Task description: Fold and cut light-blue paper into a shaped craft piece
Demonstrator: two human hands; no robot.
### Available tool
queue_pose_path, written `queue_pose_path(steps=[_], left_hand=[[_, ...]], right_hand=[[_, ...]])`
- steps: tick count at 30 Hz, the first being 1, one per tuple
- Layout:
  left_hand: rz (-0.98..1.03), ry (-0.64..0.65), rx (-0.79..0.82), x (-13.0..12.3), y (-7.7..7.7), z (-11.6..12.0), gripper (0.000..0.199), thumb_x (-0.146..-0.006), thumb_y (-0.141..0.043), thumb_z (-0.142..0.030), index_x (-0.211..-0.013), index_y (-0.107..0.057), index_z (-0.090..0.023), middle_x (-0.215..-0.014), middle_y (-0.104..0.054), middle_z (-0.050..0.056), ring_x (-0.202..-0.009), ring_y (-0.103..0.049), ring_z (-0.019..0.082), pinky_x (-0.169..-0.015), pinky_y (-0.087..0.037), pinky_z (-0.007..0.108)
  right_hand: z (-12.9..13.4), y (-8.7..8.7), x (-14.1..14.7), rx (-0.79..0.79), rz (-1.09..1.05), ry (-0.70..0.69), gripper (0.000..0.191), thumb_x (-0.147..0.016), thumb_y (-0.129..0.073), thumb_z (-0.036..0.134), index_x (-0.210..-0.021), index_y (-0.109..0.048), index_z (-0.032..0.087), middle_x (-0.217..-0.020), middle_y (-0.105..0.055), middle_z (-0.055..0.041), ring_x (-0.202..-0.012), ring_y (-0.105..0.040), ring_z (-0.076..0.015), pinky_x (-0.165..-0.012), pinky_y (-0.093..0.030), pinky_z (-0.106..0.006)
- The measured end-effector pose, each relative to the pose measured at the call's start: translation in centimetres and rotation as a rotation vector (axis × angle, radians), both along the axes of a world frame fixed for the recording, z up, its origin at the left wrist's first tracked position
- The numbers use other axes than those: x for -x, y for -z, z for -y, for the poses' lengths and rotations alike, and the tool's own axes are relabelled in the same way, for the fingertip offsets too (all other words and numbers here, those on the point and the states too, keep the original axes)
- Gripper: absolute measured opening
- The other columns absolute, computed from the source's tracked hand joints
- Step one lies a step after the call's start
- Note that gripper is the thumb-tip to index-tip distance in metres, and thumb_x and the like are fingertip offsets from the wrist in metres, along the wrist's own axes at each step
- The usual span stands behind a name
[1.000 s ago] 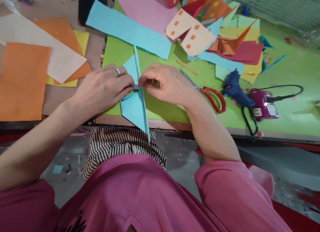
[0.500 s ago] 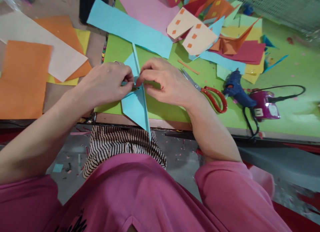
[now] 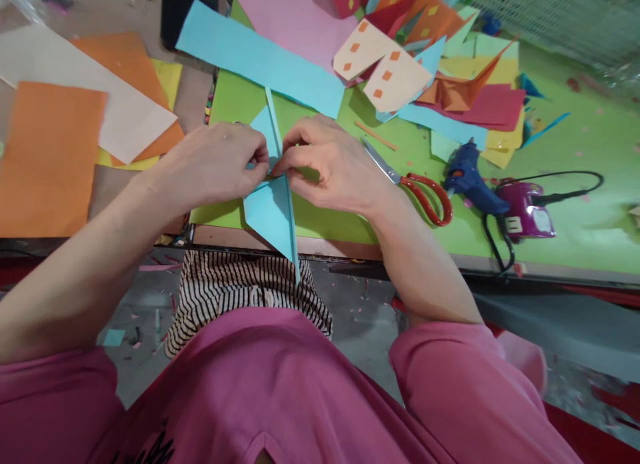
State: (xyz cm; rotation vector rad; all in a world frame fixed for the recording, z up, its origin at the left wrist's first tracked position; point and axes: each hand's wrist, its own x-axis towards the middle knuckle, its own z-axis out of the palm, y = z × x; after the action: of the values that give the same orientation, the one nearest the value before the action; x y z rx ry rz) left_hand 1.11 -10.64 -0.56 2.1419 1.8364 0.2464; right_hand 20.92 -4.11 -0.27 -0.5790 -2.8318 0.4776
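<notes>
A folded light-blue paper (image 3: 273, 214) with a narrow raised strip along its right side lies at the table's front edge, its lower tip sticking out over the edge. My left hand (image 3: 225, 161) pinches the paper's middle from the left, fingers curled. From the right, my right hand (image 3: 330, 161) has its thumb and forefinger closed on the paper close to the strip. The fingertips of both hands nearly meet and hide the paper's centre. Scissors with red handles (image 3: 425, 194) lie just right of my right hand, blades pointing up and left.
A blue glue gun (image 3: 473, 177) and a purple box with a cable (image 3: 530, 211) lie at the right. Light-blue paper (image 3: 265, 54) and dotted cream paper pieces (image 3: 397, 81) lie behind my hands. Orange sheets (image 3: 50, 157) and a white sheet (image 3: 130, 121) are at the left.
The two hands stay almost in place at the paper's middle, with the right fingertips shifted slightly. The view has moved a little; nothing was let go.
</notes>
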Motion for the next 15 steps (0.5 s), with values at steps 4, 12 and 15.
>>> queue_pose_path(steps=[4, 12, 15], left_hand=[[0.029, 0.012, -0.011, 0.22, -0.09, 0.24, 0.024, -0.089, -0.049, -0.030, -0.091, -0.072, -0.023, -0.095, -0.076, 0.007, -0.096, -0.071, 0.028, -0.087, -0.055, 0.042], [-0.030, 0.046, 0.013, 0.30, -0.33, 0.51, 0.033, -0.097, -0.039, -0.031, -0.105, -0.069, -0.018, -0.104, -0.074, 0.010, -0.101, -0.069, 0.027, -0.091, -0.053, 0.039], [-0.030, 0.063, 0.018, 0.27, -0.31, 0.64, 0.035, -0.100, -0.035, -0.032, -0.106, -0.067, -0.020, -0.105, -0.072, 0.008, -0.103, -0.068, 0.026, -0.093, -0.053, 0.038]], right_hand=[[0.09, -0.24, 0.10, 0.032, 0.036, 0.039, 0.021, -0.088, -0.056, 0.021, -0.097, -0.075, 0.025, -0.108, -0.067, -0.0055, -0.103, -0.058, -0.0230, -0.092, -0.045, -0.038], [0.08, 0.04, 0.28, 0.007, 0.021, 0.081, 0.023, -0.088, -0.052, 0.020, -0.101, -0.072, 0.023, -0.106, -0.066, -0.0082, -0.104, -0.060, -0.0253, -0.093, -0.046, -0.039], [0.18, 0.28, 0.34, 0.010, -0.011, 0.079, 0.022, -0.085, -0.052, 0.018, -0.093, -0.073, 0.021, -0.101, -0.064, -0.0082, -0.100, -0.061, -0.0251, -0.088, -0.046, -0.038]])
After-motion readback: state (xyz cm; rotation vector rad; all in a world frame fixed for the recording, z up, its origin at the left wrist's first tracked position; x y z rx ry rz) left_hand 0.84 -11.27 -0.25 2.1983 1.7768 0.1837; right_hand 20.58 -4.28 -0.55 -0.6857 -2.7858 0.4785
